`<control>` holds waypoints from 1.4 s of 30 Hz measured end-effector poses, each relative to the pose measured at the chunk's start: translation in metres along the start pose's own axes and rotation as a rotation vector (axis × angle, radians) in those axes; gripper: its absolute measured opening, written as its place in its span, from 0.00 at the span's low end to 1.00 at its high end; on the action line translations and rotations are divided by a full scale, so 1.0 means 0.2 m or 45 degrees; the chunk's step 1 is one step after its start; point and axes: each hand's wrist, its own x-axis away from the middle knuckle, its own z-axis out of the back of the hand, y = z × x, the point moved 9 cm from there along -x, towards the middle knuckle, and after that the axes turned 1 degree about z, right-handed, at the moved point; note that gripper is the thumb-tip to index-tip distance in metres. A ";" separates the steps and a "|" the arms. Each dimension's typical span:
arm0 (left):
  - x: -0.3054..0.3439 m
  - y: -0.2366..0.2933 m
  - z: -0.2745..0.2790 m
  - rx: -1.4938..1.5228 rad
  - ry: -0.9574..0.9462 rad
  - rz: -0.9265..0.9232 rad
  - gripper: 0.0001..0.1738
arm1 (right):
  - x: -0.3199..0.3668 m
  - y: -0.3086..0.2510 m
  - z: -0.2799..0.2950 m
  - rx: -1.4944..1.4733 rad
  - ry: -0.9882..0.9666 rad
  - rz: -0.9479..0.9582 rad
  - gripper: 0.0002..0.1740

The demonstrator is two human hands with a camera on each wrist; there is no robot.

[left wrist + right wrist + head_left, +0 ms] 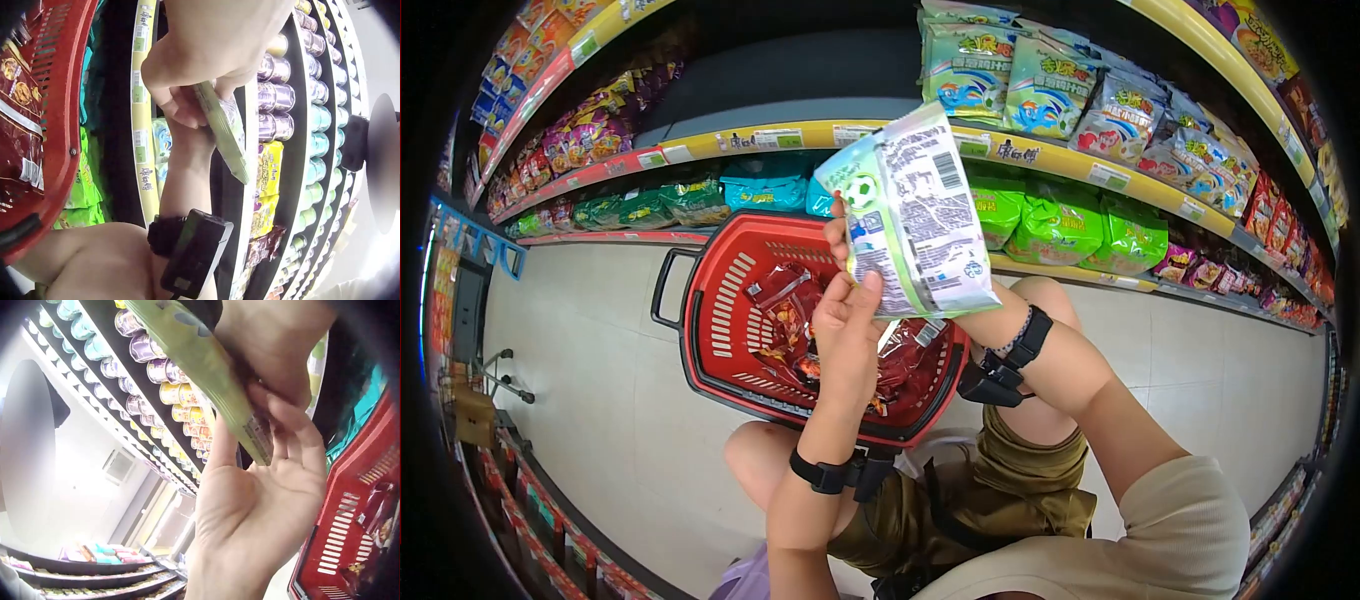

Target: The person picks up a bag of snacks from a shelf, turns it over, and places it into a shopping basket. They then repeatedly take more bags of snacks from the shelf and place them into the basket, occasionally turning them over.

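Observation:
A shiny pale green and white snack bag (925, 215) is held up in front of the shelf, its printed back with barcode and football picture facing up. My left hand (847, 320) pinches its lower left edge, thumb on the near face. Behind the bag, my right hand (275, 353) holds it from the other side, mostly hidden in the head view; fingertips show past the left edge. Below both hands stands a red shopping basket (718, 300), with several dark red food packets (785, 315) inside.
Similar pastel bags (1050, 85) stand on the upper shelf, right of a dark gap. Green packets (1055, 230) and teal packets (765, 195) fill the lower shelf. Yellow shelf edging (755, 138) carries price tags. My bent knees flank the basket's near side. Cup noodles (275, 97) line another shelf.

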 end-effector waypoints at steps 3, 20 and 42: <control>-0.02 0.02 0.03 -0.029 0.006 -0.038 0.19 | -0.04 0.00 0.01 0.131 -0.081 0.031 0.29; 0.06 0.50 0.29 -0.216 0.386 -0.529 0.17 | -0.01 -0.05 -0.18 1.531 0.516 0.056 0.13; 0.06 0.50 0.35 -0.072 0.387 -0.421 0.20 | -0.04 0.01 -0.24 1.403 0.310 0.172 0.15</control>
